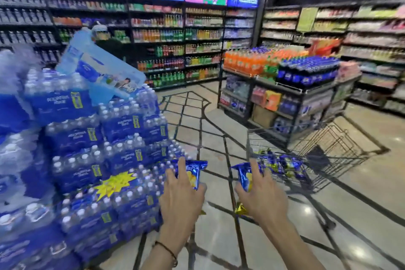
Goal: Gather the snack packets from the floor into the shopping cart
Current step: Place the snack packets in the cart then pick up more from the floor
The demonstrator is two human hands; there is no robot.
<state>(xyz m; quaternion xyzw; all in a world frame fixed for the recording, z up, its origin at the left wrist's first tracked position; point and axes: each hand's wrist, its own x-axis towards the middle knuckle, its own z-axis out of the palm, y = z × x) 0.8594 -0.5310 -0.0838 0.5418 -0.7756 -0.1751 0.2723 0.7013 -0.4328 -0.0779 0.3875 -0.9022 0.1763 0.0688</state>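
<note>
My left hand (180, 193) grips a blue snack packet (194, 171) with a yellow picture, held upright at waist height. My right hand (259, 193) grips a second blue snack packet (244, 176) of the same kind, its gold lower end (240, 208) showing under the palm. Just beyond my right hand stands the wire shopping cart (328, 144), and several blue and gold snack packets (282, 165) lie in its basket. The view is blurred by motion.
A tall stack of shrink-wrapped water bottle packs (105, 149) fills the left side, close to my left hand. A low display stand of orange and dark soda bottles (291, 72) rises behind the cart. Drink shelves (179, 41) line the back wall. Tiled floor (203, 120) runs between them.
</note>
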